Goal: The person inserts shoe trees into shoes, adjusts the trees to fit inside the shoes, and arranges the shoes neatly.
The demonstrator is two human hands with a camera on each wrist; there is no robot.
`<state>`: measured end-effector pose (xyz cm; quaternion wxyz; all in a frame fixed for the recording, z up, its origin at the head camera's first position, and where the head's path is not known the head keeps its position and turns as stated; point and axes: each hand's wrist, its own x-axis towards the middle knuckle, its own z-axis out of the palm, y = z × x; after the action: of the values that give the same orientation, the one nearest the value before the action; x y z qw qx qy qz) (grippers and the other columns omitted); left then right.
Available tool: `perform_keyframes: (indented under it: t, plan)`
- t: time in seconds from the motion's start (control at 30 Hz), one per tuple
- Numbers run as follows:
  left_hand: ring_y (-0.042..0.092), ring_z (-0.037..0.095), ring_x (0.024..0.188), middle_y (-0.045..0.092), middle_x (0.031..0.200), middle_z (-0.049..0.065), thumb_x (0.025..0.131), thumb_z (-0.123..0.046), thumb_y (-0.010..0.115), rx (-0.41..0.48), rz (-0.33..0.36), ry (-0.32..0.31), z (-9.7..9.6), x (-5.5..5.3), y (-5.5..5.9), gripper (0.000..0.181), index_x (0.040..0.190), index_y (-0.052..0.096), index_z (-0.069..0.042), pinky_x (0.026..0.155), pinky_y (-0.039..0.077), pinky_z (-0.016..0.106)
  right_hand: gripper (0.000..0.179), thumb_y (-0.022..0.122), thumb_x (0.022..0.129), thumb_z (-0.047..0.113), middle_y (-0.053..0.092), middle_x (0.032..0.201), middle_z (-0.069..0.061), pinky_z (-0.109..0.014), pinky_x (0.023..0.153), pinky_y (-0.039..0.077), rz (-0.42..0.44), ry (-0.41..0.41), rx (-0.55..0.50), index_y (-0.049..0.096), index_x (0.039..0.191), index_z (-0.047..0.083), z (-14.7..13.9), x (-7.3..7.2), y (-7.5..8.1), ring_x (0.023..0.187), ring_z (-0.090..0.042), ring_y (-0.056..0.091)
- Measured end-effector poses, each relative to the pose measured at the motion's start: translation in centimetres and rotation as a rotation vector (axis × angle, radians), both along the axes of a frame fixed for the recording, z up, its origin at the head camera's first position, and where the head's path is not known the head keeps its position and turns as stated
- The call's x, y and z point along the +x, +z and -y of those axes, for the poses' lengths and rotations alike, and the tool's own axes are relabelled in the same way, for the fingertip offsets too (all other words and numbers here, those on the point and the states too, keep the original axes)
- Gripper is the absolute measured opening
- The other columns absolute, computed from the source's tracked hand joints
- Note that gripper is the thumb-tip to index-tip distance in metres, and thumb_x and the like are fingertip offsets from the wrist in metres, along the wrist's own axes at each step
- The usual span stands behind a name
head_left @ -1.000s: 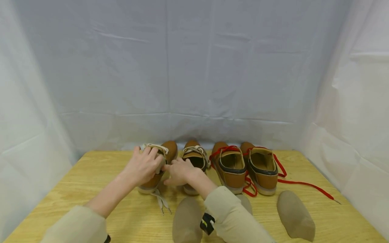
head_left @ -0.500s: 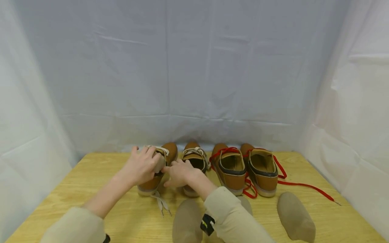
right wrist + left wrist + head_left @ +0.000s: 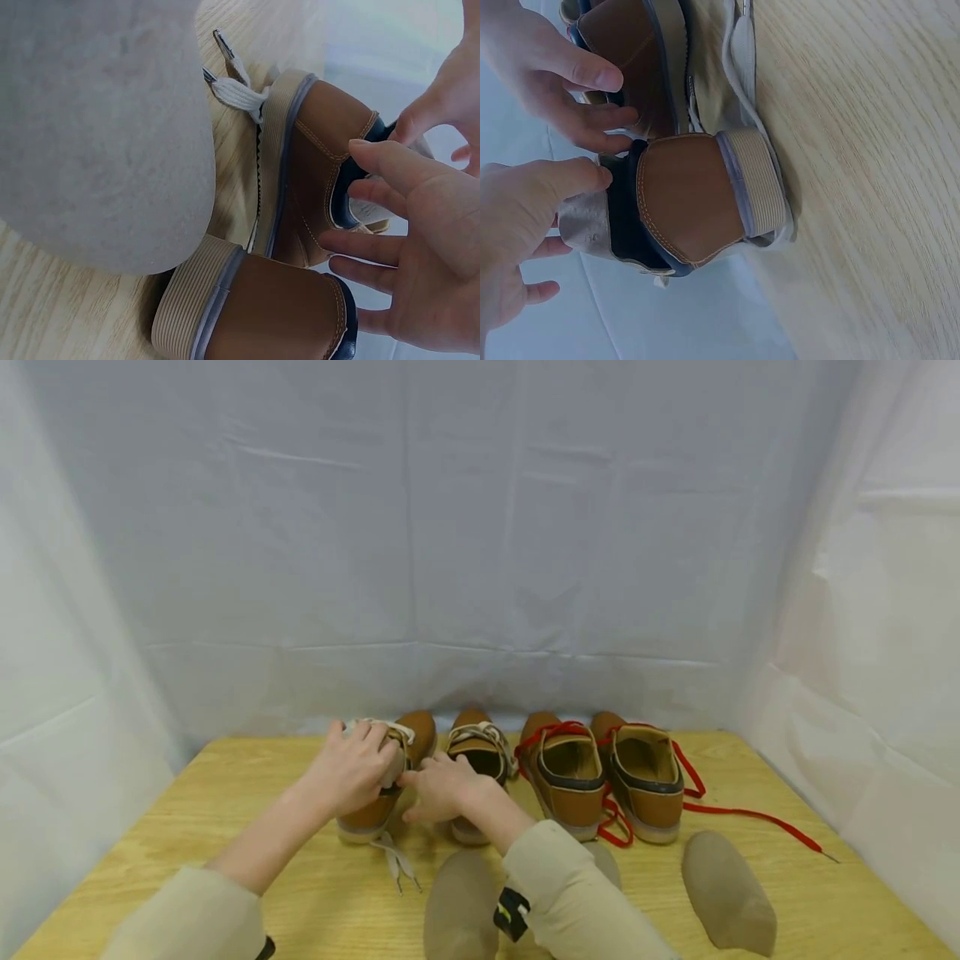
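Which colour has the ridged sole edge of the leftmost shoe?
The ridged sole edge is beige; the left wrist view shows it best.

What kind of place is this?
Probably a staged recording booth rather than a room in everyday use: plain pale sheeting closes off the back and both sides of a wood-grain tabletop, with four brown shoes lined up towards its far edge.

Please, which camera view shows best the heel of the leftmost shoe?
Left wrist: the heel faces the camera, large and uncovered. The head view shows it small, below the left hand; right wrist, from the side.
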<state>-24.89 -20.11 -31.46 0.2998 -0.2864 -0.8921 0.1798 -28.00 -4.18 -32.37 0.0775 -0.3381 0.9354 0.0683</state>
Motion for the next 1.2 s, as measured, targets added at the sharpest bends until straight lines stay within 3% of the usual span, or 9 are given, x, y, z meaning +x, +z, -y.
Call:
perform_keyframes:
  t: [0.27,0.6,1.0,1.2]
  plan:
    - [0.056,0.033,0.085,0.057,0.096,0.016,0.06,-0.029,0.084,-0.024,-0.023,-0.01,0.1,-0.3,-0.3,0.049,0.095,0.061,-0.004,0.069,0.044,0.051,0.055,0.055,0.087,0.052,0.039,0.142,0.0,-0.047,0.101,0.03,0.007,-0.005,-0.01,0.041,0.139,0.038,0.1,-0.1,-0.1,0.131,-0.023,0.032]
    - [0.056,0.034,0.09,0.056,0.099,0.017,0.061,-0.032,0.085,-0.024,0.027,0.039,0.1,-0.8,-0.7,0.054,0.1,0.061,-0.003,0.071,0.043,0.053,0.054,0.057,0.086,0.051,0.042,0.139,0.001,-0.048,0.1,0.031,0.013,-0.01,-0.02,0.042,0.137,0.039,0.0,0.1,-0.2,0.129,-0.021,0.034]
    - [0.055,0.033,0.085,0.055,0.095,0.015,0.064,-0.027,0.083,-0.019,0.001,-0.007,0.3,-1.6,-0.8,0.047,0.094,0.056,-0.005,0.07,0.042,0.05,0.054,0.057,0.086,0.051,0.043,0.138,0.002,-0.048,0.1,0.03,0.005,-0.007,-0.021,0.042,0.137,0.038,0.1,-0.2,-0.3,0.128,-0.021,0.035]
    - [0.054,0.032,0.083,0.055,0.094,0.014,0.065,-0.026,0.082,-0.028,0.01,-0.001,0.1,-1.6,-0.7,0.043,0.093,0.056,-0.006,0.07,0.042,0.049,0.055,0.057,0.087,0.05,0.046,0.136,0.003,-0.047,0.098,0.032,0.003,-0.004,-0.019,0.041,0.137,0.039,-0.1,-0.2,-0.4,0.125,-0.02,0.038]
